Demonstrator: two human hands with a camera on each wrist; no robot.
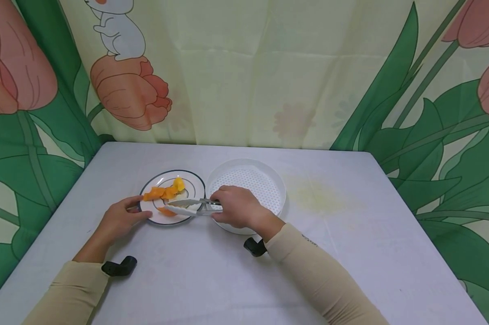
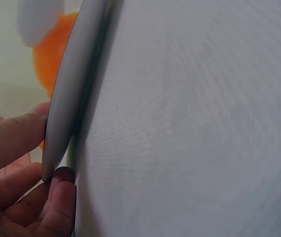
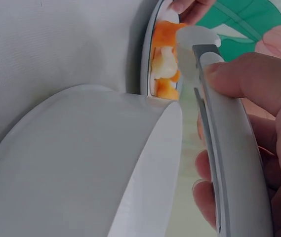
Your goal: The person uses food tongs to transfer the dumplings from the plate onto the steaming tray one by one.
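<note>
1 plate (image 1: 162, 181), edge pinched, tongs (image 3: 234, 143) above

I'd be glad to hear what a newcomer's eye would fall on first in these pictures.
Probably the bright orange pieces on the plate, whose left edge the left hand holds. Next would come the tongs in the right hand, their tips over the plate. Large pink tulips on the backdrop also stand out at both sides.
</note>
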